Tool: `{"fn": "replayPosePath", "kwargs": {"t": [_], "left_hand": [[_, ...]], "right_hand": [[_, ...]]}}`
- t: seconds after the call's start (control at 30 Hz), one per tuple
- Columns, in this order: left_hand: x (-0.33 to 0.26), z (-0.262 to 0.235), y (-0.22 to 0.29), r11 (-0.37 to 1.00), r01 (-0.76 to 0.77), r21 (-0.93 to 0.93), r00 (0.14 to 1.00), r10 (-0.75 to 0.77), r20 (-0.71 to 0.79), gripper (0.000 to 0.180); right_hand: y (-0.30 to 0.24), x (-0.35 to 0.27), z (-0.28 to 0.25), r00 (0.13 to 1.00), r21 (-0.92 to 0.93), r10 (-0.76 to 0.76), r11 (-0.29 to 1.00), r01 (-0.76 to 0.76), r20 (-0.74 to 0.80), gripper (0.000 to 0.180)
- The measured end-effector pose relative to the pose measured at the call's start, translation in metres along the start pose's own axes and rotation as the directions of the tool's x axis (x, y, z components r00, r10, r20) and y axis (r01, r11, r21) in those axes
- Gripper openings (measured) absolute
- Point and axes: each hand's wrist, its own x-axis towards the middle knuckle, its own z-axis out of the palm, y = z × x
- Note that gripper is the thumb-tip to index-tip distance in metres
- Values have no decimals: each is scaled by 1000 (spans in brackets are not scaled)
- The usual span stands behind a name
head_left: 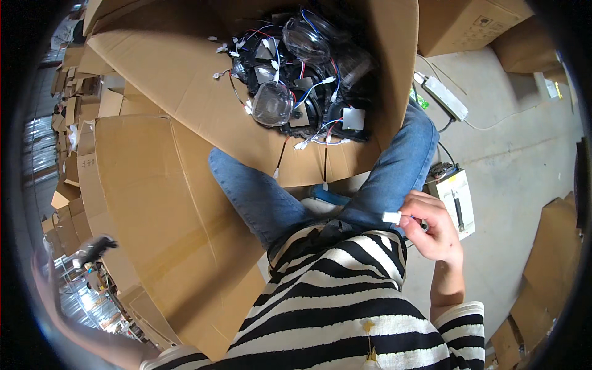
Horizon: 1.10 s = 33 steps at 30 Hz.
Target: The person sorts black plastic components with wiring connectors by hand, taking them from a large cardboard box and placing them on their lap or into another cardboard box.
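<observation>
My right hand is above my right thigh, its fingers pinching a small white plug connector. Thin wire shows by the fingertips. Far out at the left rim, my left hand is smeared by motion. Beside it is a blurred black object with a white bit at its end; whether the fingers grip it I cannot tell. Between my knees stands a large open cardboard box. Inside it lies a heap of black units with clear round covers, metal plates and coloured wires ending in white plugs.
A long cardboard flap lies left of my legs. On the floor at right are a white power strip with cables and a white box-shaped device with a black handle. More cardboard boxes stand at upper right and along the left side.
</observation>
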Motion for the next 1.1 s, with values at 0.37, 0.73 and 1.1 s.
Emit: {"fn": "replayPosePath", "kwargs": {"t": [0.37, 0.73, 1.1], "left_hand": [[-64, 265, 566, -57, 935, -350, 265, 770, 581, 21], [-78, 348, 655, -573, 807, 142, 184, 471, 863, 18], [-68, 220, 555, -519, 574, -634, 818, 400, 413, 18]], "right_hand": [[13, 7, 5, 998, 68, 57, 996, -55, -29, 1], [33, 25, 2, 979, 146, 203, 968, -204, 21, 2], [19, 34, 21, 988, 96, 128, 986, -137, 91, 1]]}}
